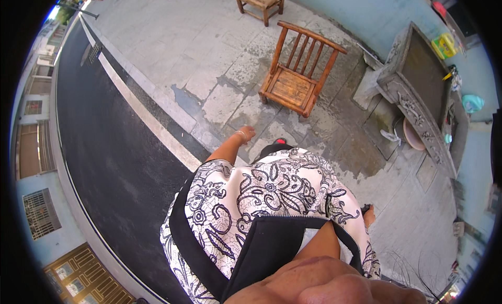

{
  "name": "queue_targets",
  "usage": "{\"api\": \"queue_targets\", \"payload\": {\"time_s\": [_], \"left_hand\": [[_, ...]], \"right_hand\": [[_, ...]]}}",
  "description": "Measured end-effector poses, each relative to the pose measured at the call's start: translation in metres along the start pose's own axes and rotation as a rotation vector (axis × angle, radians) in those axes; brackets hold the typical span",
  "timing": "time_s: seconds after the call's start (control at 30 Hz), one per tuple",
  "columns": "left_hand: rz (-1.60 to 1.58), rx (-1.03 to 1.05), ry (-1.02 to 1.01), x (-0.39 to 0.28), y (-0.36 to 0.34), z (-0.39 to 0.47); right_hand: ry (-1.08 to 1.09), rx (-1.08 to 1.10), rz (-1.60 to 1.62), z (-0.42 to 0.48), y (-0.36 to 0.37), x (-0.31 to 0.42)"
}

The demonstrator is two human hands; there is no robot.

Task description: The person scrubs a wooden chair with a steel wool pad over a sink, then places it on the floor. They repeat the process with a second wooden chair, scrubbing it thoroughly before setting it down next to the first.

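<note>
My left hand, with a thin bracelet at the wrist, hangs over the wet paving ahead of my body. Nothing shows in it, and its fingers are loosely bent. Nearest to it is a wooden chair with a slatted back, apart from the hand. My right hand only partly shows past the side of my patterned top. Something small and dark lies against it, too hidden to name. Below my front, the tip of a dark shoe with a red patch rests on the paving.
A carved stone wash basin stands by the pale blue wall on the right. A yellow jug and a teal bottle are beside it; basins sit underneath. Another wooden seat is farther off. An asphalt road runs along the left.
</note>
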State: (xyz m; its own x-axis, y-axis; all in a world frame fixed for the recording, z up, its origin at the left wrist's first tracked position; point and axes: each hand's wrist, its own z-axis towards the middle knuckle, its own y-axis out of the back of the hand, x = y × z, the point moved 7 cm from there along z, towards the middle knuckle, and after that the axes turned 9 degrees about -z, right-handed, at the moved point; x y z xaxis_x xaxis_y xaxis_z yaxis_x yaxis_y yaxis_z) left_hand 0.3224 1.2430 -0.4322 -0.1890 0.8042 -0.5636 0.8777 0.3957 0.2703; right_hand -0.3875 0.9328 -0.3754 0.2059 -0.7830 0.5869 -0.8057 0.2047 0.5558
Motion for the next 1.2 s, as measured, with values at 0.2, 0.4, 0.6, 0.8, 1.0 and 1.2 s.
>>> {"api": "queue_targets", "payload": {"time_s": [0.2,0.4,0.6,0.8,1.0,1.2], "left_hand": [[0.195,-0.006,-0.06,-0.047,0.002,0.03],[0.259,-0.043,-0.11,-0.064,0.018,0.028],[0.306,0.059,-0.116,-0.079,0.018,0.042],[-0.085,0.226,0.215,-0.013,0.03,0.087],[0.136,0.229,0.144,-0.049,0.02,0.131],[0.138,0.179,0.081,-0.12,-0.018,0.118]], "right_hand": [[0.043,0.171,0.164,0.009,0.018,-0.026],[0.031,0.025,0.081,-0.003,0.018,-0.018],[0.12,-0.064,-0.089,-0.04,0.031,-0.018],[0.145,-0.216,0.063,-0.128,-0.001,0.024],[0.09,-0.443,-0.21,-0.067,0.023,-0.055],[-0.018,-0.38,-0.363,-0.004,0.011,-0.072]]}}
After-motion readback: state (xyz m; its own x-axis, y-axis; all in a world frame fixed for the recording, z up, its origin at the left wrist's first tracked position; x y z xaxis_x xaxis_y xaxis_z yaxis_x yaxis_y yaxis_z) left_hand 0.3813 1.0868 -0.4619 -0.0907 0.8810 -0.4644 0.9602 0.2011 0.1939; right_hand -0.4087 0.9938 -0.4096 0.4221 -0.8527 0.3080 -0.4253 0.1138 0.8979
